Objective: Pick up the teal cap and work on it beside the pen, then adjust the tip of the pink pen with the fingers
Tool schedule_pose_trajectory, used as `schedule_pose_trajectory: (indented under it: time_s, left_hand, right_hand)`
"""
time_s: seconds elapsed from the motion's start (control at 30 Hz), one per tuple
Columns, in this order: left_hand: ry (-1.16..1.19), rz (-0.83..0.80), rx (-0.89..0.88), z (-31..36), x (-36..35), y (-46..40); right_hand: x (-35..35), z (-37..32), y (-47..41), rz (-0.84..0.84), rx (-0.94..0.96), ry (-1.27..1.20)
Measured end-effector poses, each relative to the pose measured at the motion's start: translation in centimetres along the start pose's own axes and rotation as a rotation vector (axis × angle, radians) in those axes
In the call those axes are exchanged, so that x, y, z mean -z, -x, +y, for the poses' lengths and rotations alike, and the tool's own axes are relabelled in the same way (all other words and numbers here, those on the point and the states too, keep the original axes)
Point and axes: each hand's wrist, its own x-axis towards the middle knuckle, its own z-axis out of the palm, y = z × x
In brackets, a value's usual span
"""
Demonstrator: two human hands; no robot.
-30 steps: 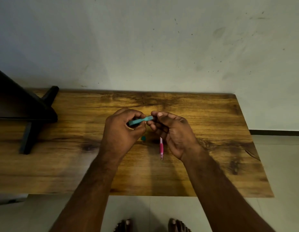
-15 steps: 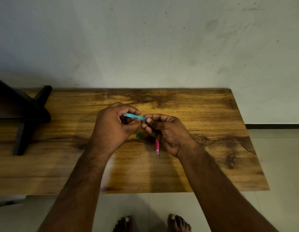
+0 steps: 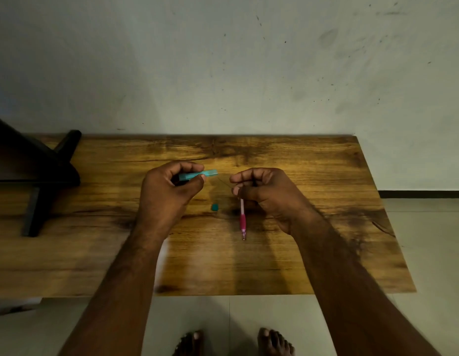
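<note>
Both hands have drawn apart: left hand (image 3: pixel 169 187) grips the teal case (image 3: pixel 197 174) pointing rightward; right hand (image 3: pixel 264 191) pinches the pink pencil (image 3: pixel 242 217), tip toward the person.

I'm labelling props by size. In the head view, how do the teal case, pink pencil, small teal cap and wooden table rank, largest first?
1. wooden table
2. pink pencil, partly hidden in the right hand
3. teal case, partly hidden in the left hand
4. small teal cap
Pencil and case are both partly covered, so their order is unsure.

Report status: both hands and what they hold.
Left hand grips teal case. Right hand holds pink pencil, tip down. Small teal cap on table between them.
</note>
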Motion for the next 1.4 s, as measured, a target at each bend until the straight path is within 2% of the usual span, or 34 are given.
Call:
schedule_pose_trajectory:
  time_s: [0.2, 0.37, 0.7, 0.83, 1.17, 1.3, 1.4]
  left_hand:
    - [-0.023, 0.066, 0.060, -1.0, -1.6, 0.2]
    - [-0.193, 0.039, 0.025, -1.8, -3.1, 0.6]
    - [-0.393, 0.104, 0.002, -3.0, -4.5, 0.5]
    - [-0.453, 0.136, 0.023, -2.9, -4.7, 0.6]
    - [-0.486, 0.097, 0.094, -2.1, -4.6, 0.6]
    - [-0.438, 0.112, 0.023, -1.4, -5.3, 1.1]
    - [-0.389, 0.042, 0.003, -0.1, -6.6, 2.2]
  right_hand:
    - [0.1, 0.0, -0.1, -0.014, -0.011, 0.059]
    - [0.5, -0.3, 0.1, 0.032, 0.017, -0.013]
    - [0.9, -0.5, 0.1, 0.105, 0.061, -0.212]
    - [1.1, -0.6, 0.1, 0.126, 0.073, -0.221]
    - [1.6, -0.6, 0.1, 0.163, 0.062, -0.209]
    - [1.8, -0.6, 0.1, 0.169, 0.071, -0.233]
    - [1.8, -0.6, 0.1, 0.186, 0.083, -0.260]
